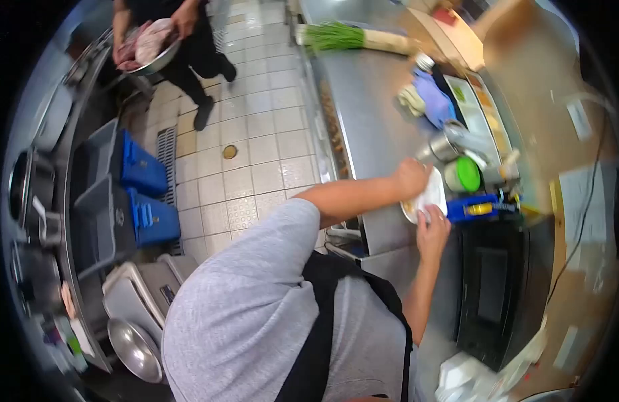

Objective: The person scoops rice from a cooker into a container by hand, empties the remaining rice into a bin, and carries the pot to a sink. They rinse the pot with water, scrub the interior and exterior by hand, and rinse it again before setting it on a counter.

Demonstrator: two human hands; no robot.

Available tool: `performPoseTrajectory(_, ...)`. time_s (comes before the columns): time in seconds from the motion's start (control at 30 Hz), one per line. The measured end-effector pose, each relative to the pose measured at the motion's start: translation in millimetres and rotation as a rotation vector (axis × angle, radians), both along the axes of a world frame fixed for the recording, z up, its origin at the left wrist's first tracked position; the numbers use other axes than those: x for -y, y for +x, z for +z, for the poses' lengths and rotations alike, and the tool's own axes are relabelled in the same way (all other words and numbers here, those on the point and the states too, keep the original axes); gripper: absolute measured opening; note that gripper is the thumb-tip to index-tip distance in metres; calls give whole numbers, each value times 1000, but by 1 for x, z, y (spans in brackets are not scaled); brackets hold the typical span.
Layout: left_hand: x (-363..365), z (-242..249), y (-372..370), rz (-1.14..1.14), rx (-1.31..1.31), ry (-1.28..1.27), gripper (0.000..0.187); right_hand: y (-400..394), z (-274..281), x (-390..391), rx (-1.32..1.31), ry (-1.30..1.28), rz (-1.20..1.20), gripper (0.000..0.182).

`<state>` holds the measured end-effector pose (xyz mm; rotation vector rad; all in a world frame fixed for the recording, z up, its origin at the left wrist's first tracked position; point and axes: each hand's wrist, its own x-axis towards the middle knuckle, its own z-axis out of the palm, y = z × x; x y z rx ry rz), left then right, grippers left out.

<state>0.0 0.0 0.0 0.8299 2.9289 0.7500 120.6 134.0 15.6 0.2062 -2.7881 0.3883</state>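
A white oval dish (430, 193) with a little yellowish-orange food at its near left side is on the steel counter in front of me. My left hand (413, 178) is closed at the dish's upper left edge, its fingertips partly hidden, so what it pinches does not show. From the lower right, my right hand (433, 226) grips the dish's near rim between thumb and fingers. Just beyond the dish stand a tub with a bright green lid (466, 174) and a metal container (443, 145).
A blue cloth (433, 99), green stalks (333, 37) and ingredient trays (465, 100) lie along the counter. A black appliance (492, 288) is at right. Across the tiled floor, a person holds a bowl of raw meat (153, 43) near blue bins (145, 167). A steel bowl (133, 350) is lower left.
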Motion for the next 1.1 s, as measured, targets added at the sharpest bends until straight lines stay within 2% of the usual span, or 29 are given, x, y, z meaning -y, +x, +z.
performPoseTrajectory(0.07, 4, 30, 2, 7, -12, 69, 51, -9, 21, -21, -146, 84, -40, 28)
performPoseTrajectory(0.1, 68, 36, 19, -4, -29, 156, 48, -1, 30, 31, -178, 70, -46, 26)
performPoseTrajectory(0.13, 92, 39, 21, -17, -79, 258, 44, -4, 42, 49, -164, -93, -49, 25)
performPoseTrajectory(0.17, 119, 34, 19, 14, -86, 252, 44, -9, 52, 69, -145, -254, -54, 24)
performPoseTrajectory(0.23, 177, 17, 14, 72, -174, 321, 45, -35, 58, 102, -155, -303, 39, 23)
performPoseTrajectory(0.3, 257, 7, 20, 179, -74, 284, 45, -65, 55, 148, -187, -323, 239, 22)
performPoseTrajectory(0.33, 297, 2, 30, 291, 72, 261, 43, -78, 58, 180, -118, -413, 287, 22)
performPoseTrajectory(0.4, 376, -58, 47, 481, 157, 148, 43, -110, 55, 244, -61, -463, 413, 22)
performPoseTrajectory(0.5, 469, -105, 110, 741, 426, -11, 46, -154, 45, 334, 26, -512, 685, 24)
performPoseTrajectory(0.53, 493, -144, 138, 844, 466, -45, 47, -168, 45, 361, 18, -481, 791, 23)
performPoseTrajectory(0.57, 509, -157, 161, 921, 680, -38, 49, -180, 45, 387, 11, -450, 888, 23)
performPoseTrajectory(0.63, 528, -181, 212, 1045, 834, -47, 50, -200, 47, 437, 54, -460, 1012, 23)
performPoseTrajectory(0.67, 530, -215, 239, 1096, 910, -42, 49, -211, 45, 459, 58, -449, 1072, 22)
performPoseTrajectory(0.7, 534, -273, 279, 1163, 898, 2, 47, -222, 44, 479, 63, -439, 1139, 22)
performPoseTrajectory(0.77, 525, -304, 327, 1252, 1083, 29, 45, -246, 40, 518, 95, -413, 1212, 21)
performPoseTrajectory(0.83, 509, -315, 344, 1287, 1246, 76, 43, -274, 37, 553, 116, -389, 1309, 21)
performPoseTrajectory(0.93, 490, -317, 312, 1322, 1397, 151, 39, -325, 27, 603, 243, -371, 1420, 19)
performPoseTrajectory(1.07, 446, -336, 233, 1344, 1474, 311, 35, -398, 27, 669, 198, -328, 1647, 18)
performPoseTrajectory(1.1, 437, -342, 199, 1369, 1456, 344, 35, -413, 31, 685, 346, -299, 1635, 18)
